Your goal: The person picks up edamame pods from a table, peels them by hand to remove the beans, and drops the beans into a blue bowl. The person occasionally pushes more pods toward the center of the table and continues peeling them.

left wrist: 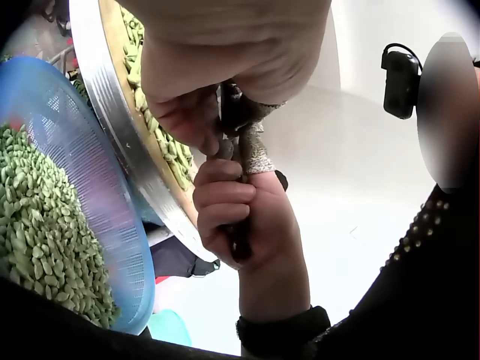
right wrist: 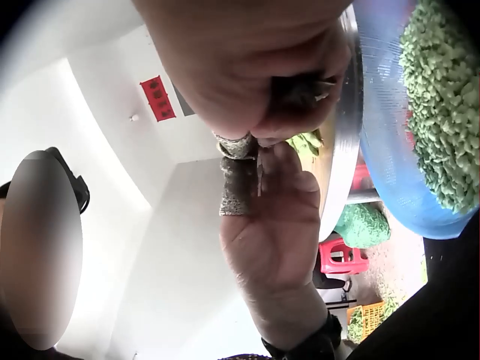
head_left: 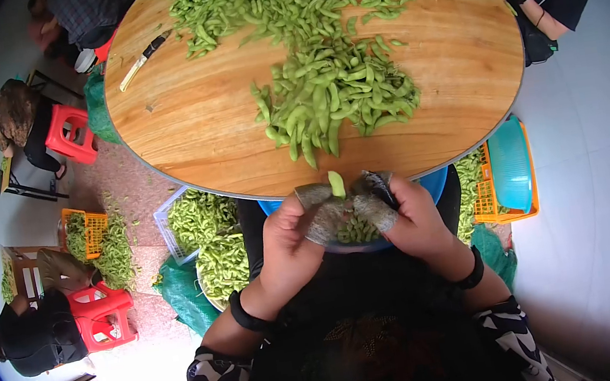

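We see one round wooden table [head_left: 194, 120] carrying two heaps of green pods [head_left: 330, 93], one blue basket [left wrist: 97, 225] of shelled beans at its near edge, and one knife [head_left: 144, 59] far off on the left of the tabletop. Only the head view shows the single pod [head_left: 336, 184] standing upright between our two hands, pinched from either side by the cloth-wrapped fingertips of the left hand [head_left: 289, 243] and the right hand [head_left: 414, 218]. The wrist views hide that pod but show the beans in the basket and the right hand's fingers curled tight round a thin dark tool [left wrist: 238, 247].
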`<state>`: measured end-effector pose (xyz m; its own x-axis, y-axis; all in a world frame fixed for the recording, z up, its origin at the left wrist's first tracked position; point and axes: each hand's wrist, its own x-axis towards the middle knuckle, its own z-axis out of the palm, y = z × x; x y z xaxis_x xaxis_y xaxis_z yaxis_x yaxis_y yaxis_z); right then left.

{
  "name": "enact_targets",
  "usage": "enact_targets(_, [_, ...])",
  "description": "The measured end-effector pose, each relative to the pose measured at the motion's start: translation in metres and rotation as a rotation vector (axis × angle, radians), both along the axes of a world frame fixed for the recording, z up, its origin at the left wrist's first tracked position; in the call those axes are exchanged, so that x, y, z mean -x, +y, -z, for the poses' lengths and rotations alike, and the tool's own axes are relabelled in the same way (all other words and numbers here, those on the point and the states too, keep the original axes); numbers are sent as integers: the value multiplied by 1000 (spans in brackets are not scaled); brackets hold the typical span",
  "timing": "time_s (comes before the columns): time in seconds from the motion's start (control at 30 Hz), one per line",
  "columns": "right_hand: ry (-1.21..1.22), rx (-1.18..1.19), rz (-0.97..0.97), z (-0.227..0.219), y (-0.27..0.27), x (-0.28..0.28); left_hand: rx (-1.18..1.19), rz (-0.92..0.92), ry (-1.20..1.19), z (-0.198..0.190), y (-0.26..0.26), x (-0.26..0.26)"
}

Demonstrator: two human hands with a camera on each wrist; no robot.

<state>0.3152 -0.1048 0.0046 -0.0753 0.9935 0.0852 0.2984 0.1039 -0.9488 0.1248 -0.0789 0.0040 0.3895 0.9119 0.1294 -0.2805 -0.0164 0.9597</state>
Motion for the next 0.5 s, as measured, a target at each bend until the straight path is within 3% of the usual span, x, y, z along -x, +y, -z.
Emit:
enact_targets(0.13, [32,-103,-53,-11,-4,5,66,45,119,8,7,8])
enact_targets(0.27, [-99,-55,-134,-9,-7,1,-4,110,314,8,10,8])
enact_targets(0.5, [62,140,-147,-10,-6,-1,90,221,362,7,18,8])
